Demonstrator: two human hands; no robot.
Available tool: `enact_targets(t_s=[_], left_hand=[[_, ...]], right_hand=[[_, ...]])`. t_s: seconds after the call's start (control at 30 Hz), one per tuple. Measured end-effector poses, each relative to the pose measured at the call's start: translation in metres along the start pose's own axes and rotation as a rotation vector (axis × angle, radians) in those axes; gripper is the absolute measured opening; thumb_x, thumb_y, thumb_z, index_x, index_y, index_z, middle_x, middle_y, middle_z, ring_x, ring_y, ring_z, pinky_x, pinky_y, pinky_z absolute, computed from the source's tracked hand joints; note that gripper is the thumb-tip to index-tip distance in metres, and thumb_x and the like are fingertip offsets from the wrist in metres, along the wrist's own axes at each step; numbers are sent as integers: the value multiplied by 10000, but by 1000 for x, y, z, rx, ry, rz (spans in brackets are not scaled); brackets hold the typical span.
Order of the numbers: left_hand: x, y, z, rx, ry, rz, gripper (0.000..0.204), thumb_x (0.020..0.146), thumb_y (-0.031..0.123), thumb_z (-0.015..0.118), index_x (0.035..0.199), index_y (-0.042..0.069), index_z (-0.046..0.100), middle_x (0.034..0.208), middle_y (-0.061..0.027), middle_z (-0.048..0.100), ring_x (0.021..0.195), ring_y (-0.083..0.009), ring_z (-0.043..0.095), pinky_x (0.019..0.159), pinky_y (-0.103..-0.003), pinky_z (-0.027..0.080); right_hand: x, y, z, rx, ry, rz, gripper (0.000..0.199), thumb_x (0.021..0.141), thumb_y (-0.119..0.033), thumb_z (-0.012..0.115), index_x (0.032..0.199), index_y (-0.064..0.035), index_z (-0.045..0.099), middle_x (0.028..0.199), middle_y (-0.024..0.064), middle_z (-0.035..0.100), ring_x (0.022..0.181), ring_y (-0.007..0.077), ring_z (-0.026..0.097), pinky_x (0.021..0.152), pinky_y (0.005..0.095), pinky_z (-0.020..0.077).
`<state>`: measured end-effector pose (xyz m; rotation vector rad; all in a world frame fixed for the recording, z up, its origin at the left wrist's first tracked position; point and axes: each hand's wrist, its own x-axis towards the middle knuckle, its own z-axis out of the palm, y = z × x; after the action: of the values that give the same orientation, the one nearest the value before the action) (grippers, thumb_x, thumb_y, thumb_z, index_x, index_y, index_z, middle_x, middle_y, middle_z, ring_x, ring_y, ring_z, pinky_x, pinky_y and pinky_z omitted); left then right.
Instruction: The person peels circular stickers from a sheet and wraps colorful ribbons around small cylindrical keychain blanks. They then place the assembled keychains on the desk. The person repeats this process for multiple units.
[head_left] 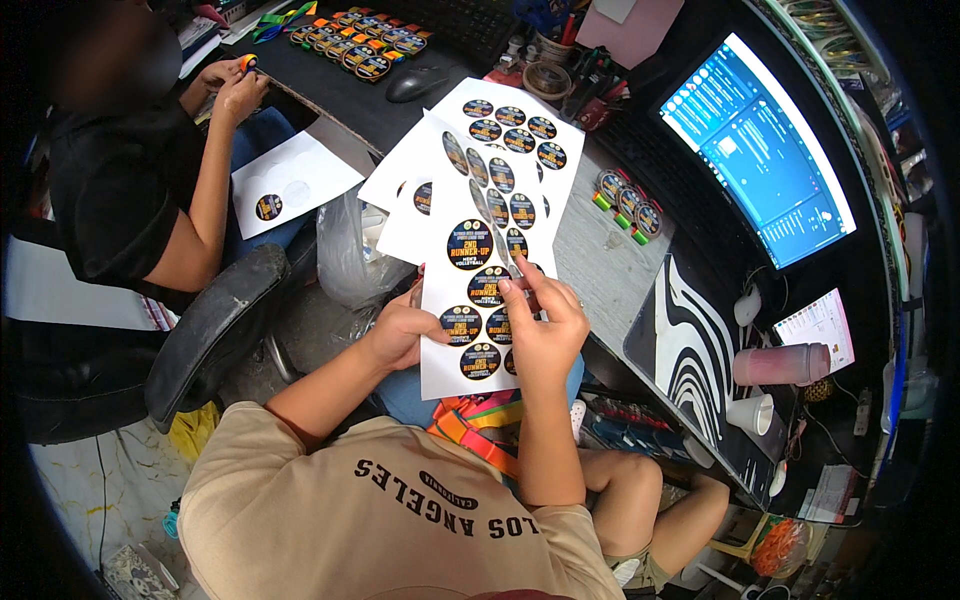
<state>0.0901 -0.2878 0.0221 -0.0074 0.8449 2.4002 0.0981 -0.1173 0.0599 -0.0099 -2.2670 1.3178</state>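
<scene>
Smooth paper sticker sheet (455, 290), matt cloth shirt (380, 520)

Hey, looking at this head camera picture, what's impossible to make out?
All in the head view:
- Left hand: most fingertips are hidden behind the sheet.
- Stickers: some are partly covered by the right hand.
- Screen: its text is too small to read.
- Co-worker's orange item: mostly covered by their fingers.
- Plastic bag: its cloudy film obscures any contents.
</scene>
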Motion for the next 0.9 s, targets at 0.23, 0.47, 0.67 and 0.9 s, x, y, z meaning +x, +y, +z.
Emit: enact_targets(t_s=[0.23,0.47,0.67,0.9], left_hand=[[-2,-2,2,14,11,12,832,561,-84,506,1384,-39,392,1271,-226,565,1135,-355,606,974,-455,495],[-5,1,4,57,34,1,826,567,-79,515,1384,-41,395,1258,-230,573,1121,-349,613,974,-450,494],[-5,2,2,78,18,-20,814,580,-69,516,1385,-41,396,1257,-228,574,1118,-346,615,979,-449,490],[-5,1,-4,53,-23,-8,785,644,-94,497,1411,-26,352,1275,-209,559,1139,-313,601,978,-419,485]], right_hand=[[9,-2,-7,67,-70,7,173,744,-14,782,916,-25,763,877,95,708,794,157,643,717,265,509],[11,-4,-7,72,-37,-102,127,737,14,768,862,-7,757,852,122,725,782,183,667,745,285,510],[6,-1,-2,-43,35,-327,119,719,37,762,826,-7,737,822,116,721,722,209,674,694,289,504],[3,-1,0,-101,80,-421,146,712,45,758,842,-12,725,840,109,717,728,229,676,678,301,512]])
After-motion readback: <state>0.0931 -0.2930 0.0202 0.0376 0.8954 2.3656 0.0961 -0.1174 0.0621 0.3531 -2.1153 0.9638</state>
